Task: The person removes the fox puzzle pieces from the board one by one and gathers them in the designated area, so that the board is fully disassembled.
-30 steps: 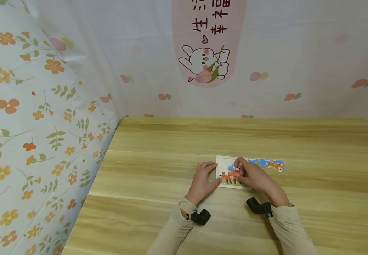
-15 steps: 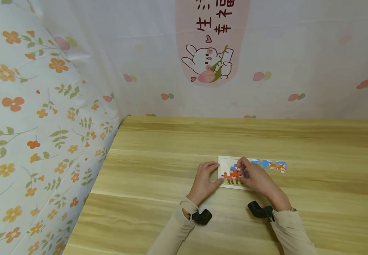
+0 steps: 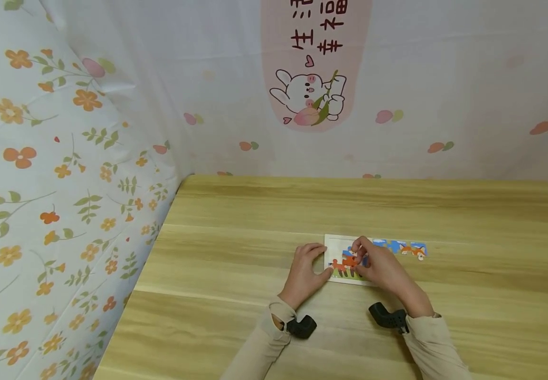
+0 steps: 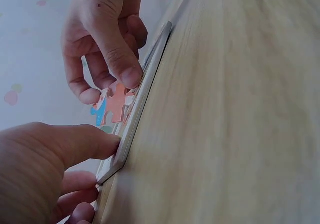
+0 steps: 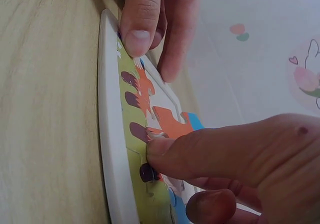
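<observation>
curled left hand grips the puzzle board by its edge, right hand pinching orange-and-blue puzzle pieces over it

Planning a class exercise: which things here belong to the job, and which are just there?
Job: puzzle frame, gripped by the left hand; orange-and-blue piece by the right hand; pieces beside the frame.

Just there: flower-print cloth; rabbit-print cloth; black wrist devices.

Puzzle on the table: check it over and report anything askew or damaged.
An orange-and-blue piece by the right hand stands tilted up out of the frame, while the green strip lies flat in it. More pieces lie outside the frame, on the table, seemingly just unplaced. No damage shows, though part is hidden.
</observation>
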`<state>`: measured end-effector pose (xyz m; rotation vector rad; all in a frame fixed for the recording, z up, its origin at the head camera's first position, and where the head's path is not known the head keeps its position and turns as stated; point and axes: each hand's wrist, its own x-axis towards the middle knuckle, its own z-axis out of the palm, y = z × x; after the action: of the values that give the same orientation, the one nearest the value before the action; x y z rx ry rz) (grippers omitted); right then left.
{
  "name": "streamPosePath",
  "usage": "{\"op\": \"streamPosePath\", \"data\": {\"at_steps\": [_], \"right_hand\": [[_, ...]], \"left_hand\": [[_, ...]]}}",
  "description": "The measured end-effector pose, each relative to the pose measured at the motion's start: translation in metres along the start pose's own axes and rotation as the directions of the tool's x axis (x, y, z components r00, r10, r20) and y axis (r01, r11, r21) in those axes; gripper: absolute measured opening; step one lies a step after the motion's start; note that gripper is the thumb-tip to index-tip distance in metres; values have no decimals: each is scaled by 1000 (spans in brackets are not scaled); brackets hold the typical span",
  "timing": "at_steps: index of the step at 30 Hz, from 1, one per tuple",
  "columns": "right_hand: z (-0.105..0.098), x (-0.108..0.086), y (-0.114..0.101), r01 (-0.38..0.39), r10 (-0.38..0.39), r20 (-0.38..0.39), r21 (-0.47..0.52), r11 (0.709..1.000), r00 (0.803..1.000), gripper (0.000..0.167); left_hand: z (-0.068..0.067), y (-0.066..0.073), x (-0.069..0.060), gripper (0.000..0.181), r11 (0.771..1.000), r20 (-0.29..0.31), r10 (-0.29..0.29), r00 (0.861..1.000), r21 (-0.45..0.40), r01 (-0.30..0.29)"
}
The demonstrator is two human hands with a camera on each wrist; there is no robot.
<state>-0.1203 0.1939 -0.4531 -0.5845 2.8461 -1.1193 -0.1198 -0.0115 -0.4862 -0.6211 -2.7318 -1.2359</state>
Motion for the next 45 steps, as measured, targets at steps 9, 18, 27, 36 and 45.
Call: {"op": "streamPosePath", "data": {"at_steps": [9,18,27,36,45], "right_hand": [[-1,-2,-1,-43,43,5,38,998,999,32],[-6,-5,3,-50,51,-20,63,997,999,31],[-44,-27,19,-68,73,-126,46,997,989,30],[-69,-51,44,-143,146,-67,42,989,987,27],[-80,-57,45,-241,232,93,95,966,968,31]], "left_hand": [[1,0,0,43,999,12,19,1000,27,-19],[-3,-1,-2,43,1000,16,17,1000,2,-17],[-3,-1,-4,44,1000,22,12,1000,-3,-12],[-1,-3,-2,43,1000,7,28,1000,-8,-28],[0,-3,-4,43,999,-7,38,999,-14,-38]]}}
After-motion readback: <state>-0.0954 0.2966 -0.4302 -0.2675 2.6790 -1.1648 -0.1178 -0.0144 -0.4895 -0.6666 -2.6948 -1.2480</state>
